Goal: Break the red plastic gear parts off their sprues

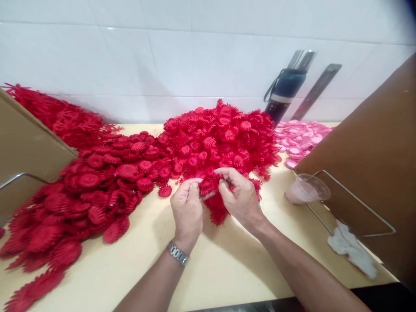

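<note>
At the middle of the table [130, 277], just in front of a red heap [221, 138], a dark red flower [208, 185] is held up between two bare hands. The left hand [188, 208] pinches its left side between thumb and fingers; the right hand [239, 197] grips its right side with thumb and forefinger. Whether it is one layer or several is hidden by the fingers. More red shows below the hands, and I cannot tell if it hangs from the flower or belongs to the heap.

The thin, notched petals look easy to bend or tear, so too hard a pull from either side could spoil them. A loose pinch could drop the flower among its likes, and a knuckle brushing the heap could bring pieces sliding down.

Both forearms reach in from the near edge and converge, the right one at a longer slant; the left wrist, wearing a watch [177, 253], is fairly straight, and the fingers curl inward.

Farther out lie a pile of red discs [126, 171] to the left, pink petals [302, 138] to the right, a cup [302, 190] and a bottle [286, 89] by the wall.
</note>
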A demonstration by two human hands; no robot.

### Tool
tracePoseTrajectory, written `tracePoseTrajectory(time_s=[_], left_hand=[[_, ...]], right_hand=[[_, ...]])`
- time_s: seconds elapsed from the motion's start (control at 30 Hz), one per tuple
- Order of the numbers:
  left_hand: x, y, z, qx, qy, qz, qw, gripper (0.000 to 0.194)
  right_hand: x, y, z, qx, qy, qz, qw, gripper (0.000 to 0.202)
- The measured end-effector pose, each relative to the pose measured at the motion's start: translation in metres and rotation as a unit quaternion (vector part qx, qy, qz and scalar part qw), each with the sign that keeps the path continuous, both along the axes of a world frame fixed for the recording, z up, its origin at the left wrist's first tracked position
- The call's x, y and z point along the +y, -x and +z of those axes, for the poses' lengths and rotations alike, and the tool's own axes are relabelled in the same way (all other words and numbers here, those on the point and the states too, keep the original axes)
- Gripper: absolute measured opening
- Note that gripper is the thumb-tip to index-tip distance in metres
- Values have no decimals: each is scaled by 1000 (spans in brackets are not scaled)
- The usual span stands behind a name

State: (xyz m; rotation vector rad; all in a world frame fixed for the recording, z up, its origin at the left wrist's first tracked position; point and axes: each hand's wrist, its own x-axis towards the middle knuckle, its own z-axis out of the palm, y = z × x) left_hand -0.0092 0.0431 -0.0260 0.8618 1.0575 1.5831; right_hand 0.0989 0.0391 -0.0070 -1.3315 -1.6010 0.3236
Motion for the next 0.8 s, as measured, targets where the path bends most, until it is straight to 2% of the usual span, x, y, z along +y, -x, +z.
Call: tracePoseTrajectory(time_s=[0.4, 0.53, 0.67, 0.7, 0.8], left_hand=[[1, 0, 9, -46, 13, 12, 999, 9], [4, 8, 14, -50, 7, 9, 999, 8], [15, 23, 23, -67, -12, 85, 994, 1], [17, 25, 24, -72, -8, 82, 994, 2], [19, 27, 23, -86, 36, 8, 996, 3]], right_hand=[[-3, 3, 3, 17, -6, 10, 1000, 28], [-1, -5, 3, 30, -21, 10, 999, 28], [5, -23, 3, 53, -36, -26, 998, 26], [7, -26, 3, 55, -30, -18, 998, 25], [9, -30, 6, 83, 27, 33, 996, 25]])
